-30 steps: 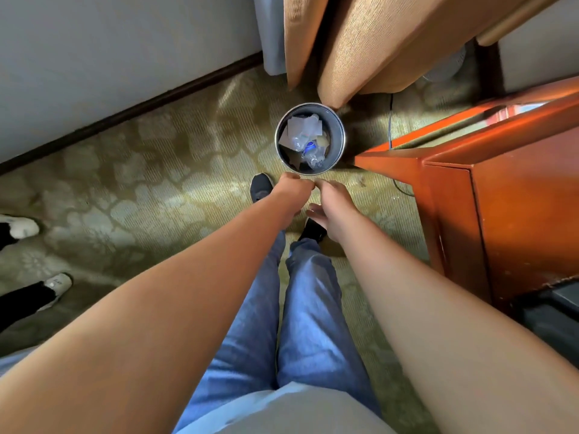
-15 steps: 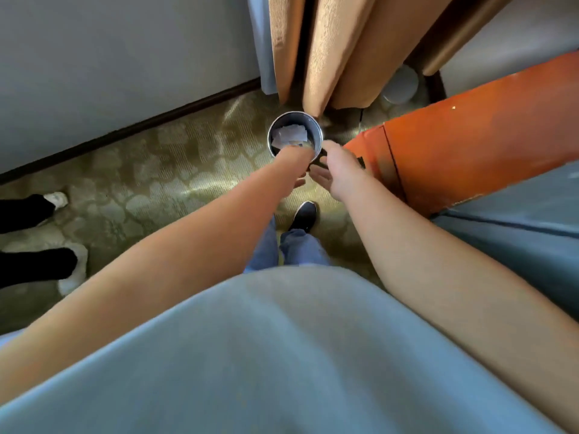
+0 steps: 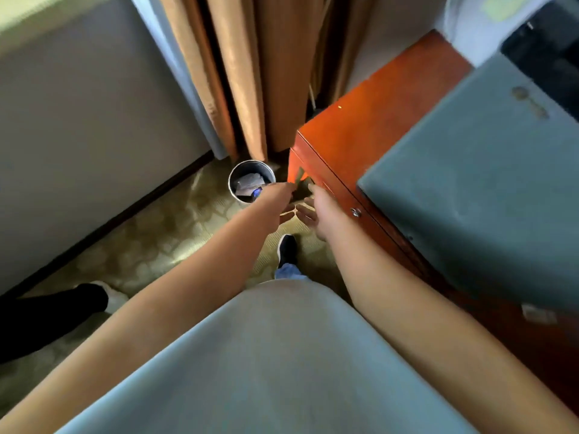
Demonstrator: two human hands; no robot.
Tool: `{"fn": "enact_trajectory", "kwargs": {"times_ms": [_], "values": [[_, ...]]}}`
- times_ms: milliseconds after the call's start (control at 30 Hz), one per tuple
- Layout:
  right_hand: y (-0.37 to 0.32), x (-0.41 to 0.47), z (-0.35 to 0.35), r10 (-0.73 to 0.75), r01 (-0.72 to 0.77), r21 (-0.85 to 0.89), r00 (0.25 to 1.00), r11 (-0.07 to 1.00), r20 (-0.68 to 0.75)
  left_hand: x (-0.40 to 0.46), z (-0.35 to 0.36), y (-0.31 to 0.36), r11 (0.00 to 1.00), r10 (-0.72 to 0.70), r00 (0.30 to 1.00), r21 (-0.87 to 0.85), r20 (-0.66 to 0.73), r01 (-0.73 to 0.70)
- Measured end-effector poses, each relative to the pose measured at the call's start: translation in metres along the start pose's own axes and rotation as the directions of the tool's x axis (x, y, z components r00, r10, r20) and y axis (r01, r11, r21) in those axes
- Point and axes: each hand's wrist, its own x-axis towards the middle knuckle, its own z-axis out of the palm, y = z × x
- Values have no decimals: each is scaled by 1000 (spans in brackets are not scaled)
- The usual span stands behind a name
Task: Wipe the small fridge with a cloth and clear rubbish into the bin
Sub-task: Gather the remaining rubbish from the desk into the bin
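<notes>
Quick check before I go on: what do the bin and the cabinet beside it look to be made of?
The bin looks like thin metal with a brushed silvery finish: its rim and inner wall show a dull grey sheen. The cabinet looks like wood with a glossy reddish-orange lacquer, which reflects light; solid wood or veneer cannot be told.

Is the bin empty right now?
No. The bin on the carpet by the curtain holds crumpled paper and a blue-marked item inside its rim.
</notes>
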Motion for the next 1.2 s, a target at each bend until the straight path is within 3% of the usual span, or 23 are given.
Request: {"fn": "enact_trajectory", "kwargs": {"times_ms": [467,667,1200], "values": [[145,-116,-196,16,82,367,966,926,-257,-123,119,-174,965,-38,970,261,242,-27],[159,-133,-254,-6,148,482,959,863,-283,-159,179,-195,919,-23,940,377,341,-114],[141,-101,-484,119,126,691,948,712,-296,-164,412,-235,797,-125,929,593,349,-115]]}}
